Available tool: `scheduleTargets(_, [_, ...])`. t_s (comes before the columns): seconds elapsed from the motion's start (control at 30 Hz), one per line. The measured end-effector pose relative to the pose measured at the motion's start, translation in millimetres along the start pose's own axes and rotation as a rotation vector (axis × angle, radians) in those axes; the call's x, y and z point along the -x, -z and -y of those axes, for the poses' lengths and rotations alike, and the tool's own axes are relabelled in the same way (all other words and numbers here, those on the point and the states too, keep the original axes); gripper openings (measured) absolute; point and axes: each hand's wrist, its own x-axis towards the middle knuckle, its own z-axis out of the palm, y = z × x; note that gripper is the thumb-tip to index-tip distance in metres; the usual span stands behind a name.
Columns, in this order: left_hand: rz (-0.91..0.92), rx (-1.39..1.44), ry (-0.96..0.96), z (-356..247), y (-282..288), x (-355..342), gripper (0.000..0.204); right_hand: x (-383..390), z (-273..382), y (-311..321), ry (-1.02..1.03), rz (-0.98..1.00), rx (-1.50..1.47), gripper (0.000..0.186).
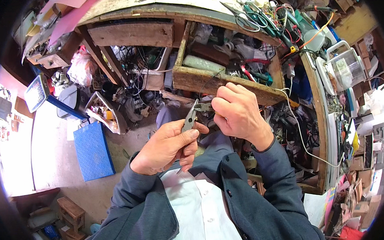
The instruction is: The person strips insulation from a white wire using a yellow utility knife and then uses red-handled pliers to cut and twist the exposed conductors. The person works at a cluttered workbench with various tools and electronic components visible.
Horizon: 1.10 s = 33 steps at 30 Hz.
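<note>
My left hand (172, 143) is wrapped round a pair of grey long-nose pliers (189, 121), whose jaws point up and away from me. Close beside it, my right hand (240, 113) is closed in a fist on a second grey metal tool (204, 107) with plier-like jaws. Its handles are hidden in the fingers. The two tool tips meet or nearly meet in front of my chest; I cannot make out what, if anything, is between them. A thin dark wire rises from near the tips toward the open drawer (238, 87).
The wooden drawer, just beyond my hands, holds bagged parts and red-handled tools (247, 72). A cluttered workbench (160, 6) spans the back. Cables and tools pile up at right, near a clear plastic jar (345, 70). A blue flat box (93, 151) lies on the floor at left.
</note>
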Motion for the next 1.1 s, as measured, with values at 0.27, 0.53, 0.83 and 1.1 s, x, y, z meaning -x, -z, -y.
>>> scheduleTargets(0.27, [-0.018, 0.014, 0.027, -0.6, -5.4, 1.2, 0.031, 2.4, -2.5, 4.3, 0.044, 0.055, 0.063, 0.018])
scheduleTargets(0.53, [0.023, -0.02, 0.061, -0.7, -4.9, 3.0, 0.029, 3.8, -9.3, 6.7, 0.108, 0.07, 0.046, 0.018])
scheduleTargets(0.83, [0.071, 0.011, 0.086, 0.6, -1.7, 3.3, 0.027, 11.4, -14.3, -5.1, 0.115, -0.021, 0.063, 0.018])
scheduleTargets(1.1, [0.074, 0.036, 0.087, -0.7, -1.5, 4.7, 0.03, 16.2, -10.7, -14.5, 0.022, -0.076, -0.089, 0.019])
